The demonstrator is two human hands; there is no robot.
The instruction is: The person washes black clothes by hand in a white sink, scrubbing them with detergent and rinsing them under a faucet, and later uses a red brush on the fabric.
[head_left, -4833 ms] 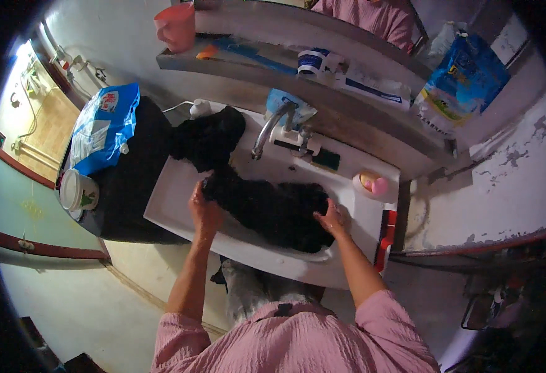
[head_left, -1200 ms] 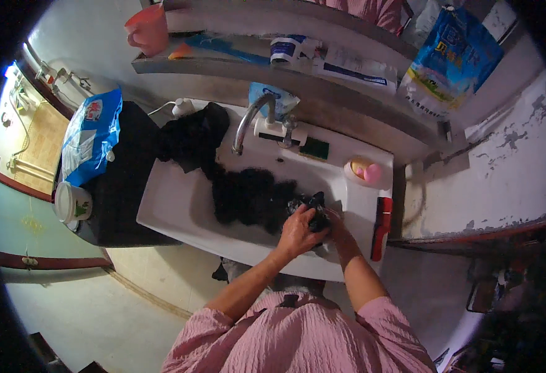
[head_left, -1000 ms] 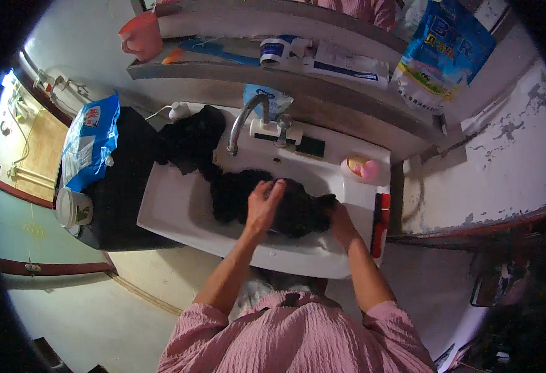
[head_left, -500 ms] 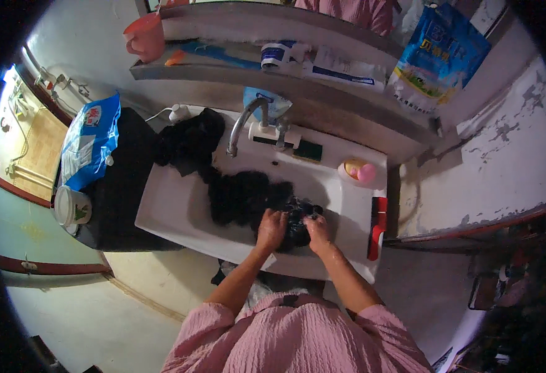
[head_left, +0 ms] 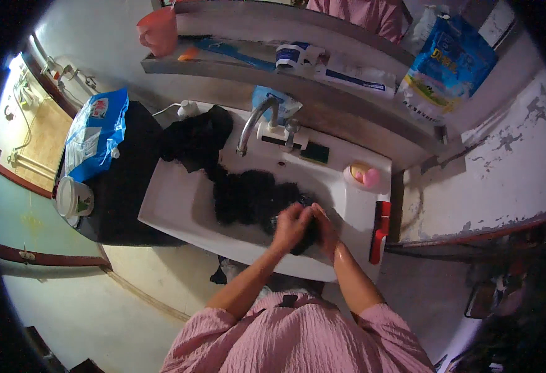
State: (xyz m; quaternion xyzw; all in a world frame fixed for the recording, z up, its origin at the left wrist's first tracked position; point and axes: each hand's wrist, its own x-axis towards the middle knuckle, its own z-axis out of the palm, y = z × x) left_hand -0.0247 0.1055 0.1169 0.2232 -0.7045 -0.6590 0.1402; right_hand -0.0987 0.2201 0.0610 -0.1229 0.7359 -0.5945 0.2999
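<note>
Looking like scrubbing, left hand (head_left: 291, 226) against right hand (head_left: 325, 230) over black cloth (head_left: 245, 196) in the washbasin (head_left: 168, 193), can't tell what's pinched; I'd regrip next.

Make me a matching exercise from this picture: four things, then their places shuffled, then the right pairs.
1. Black cloth
2. Coral mug
3. Blue-and-white bag
4. Dark green pad

A. On the black surface left of the sink
B. Just right of the faucet
C. In the basin, under the left hand and right hand
D. At the left end of the shelf

Pairs: 1-C, 2-D, 3-A, 4-B
</note>
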